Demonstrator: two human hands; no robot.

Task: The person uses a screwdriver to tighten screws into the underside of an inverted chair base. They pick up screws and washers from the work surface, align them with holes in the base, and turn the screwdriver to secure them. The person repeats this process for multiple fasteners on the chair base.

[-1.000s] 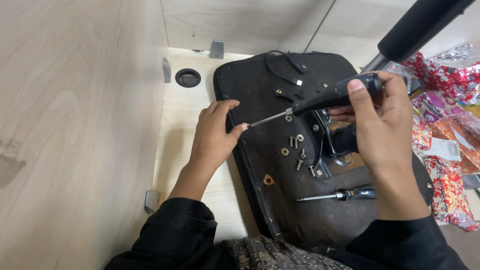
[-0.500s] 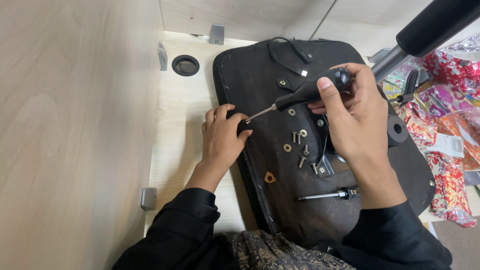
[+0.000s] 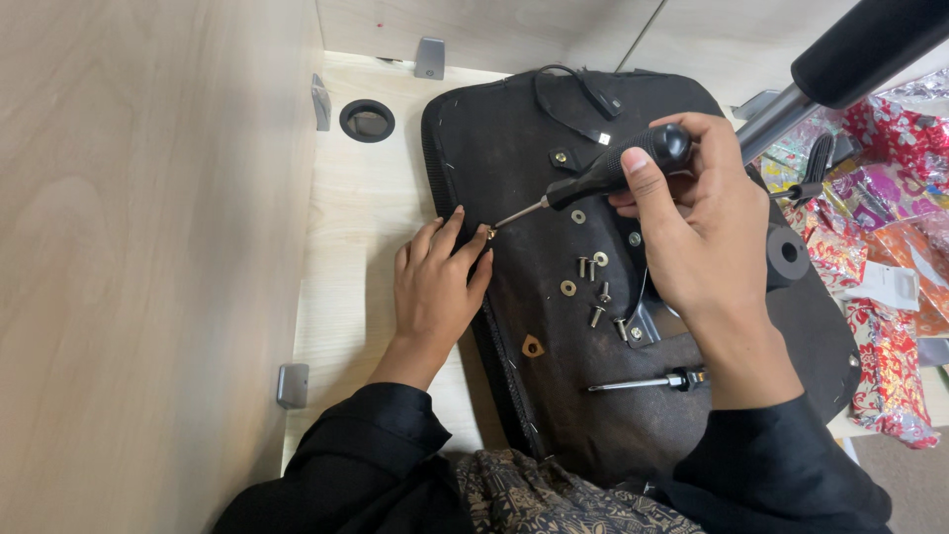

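Note:
A black upturned chair seat [image 3: 554,396] lies on a light wooden surface. My right hand [image 3: 697,237] grips a black-handled screwdriver [image 3: 613,173], whose tip meets a small screw [image 3: 490,233] at the seat's left edge. My left hand [image 3: 440,287] rests flat at that edge, fingers next to the screw and steadying it. Several loose screws and washers [image 3: 593,282] lie on the seat's underside near a metal bracket [image 3: 647,326]. A second screwdriver [image 3: 652,380] lies lower on the seat.
A wooden panel [image 3: 148,267] stands along the left. A round black grommet [image 3: 367,120] and metal corner brackets [image 3: 429,57] sit on the board. A black padded armrest on a metal tube [image 3: 850,49] reaches in at top right. Colourful wrappers [image 3: 890,257] lie at the right.
The view has shifted slightly. My left hand slid from the seat's middle to its left edge, and the screwdriver tip followed to the screw there.

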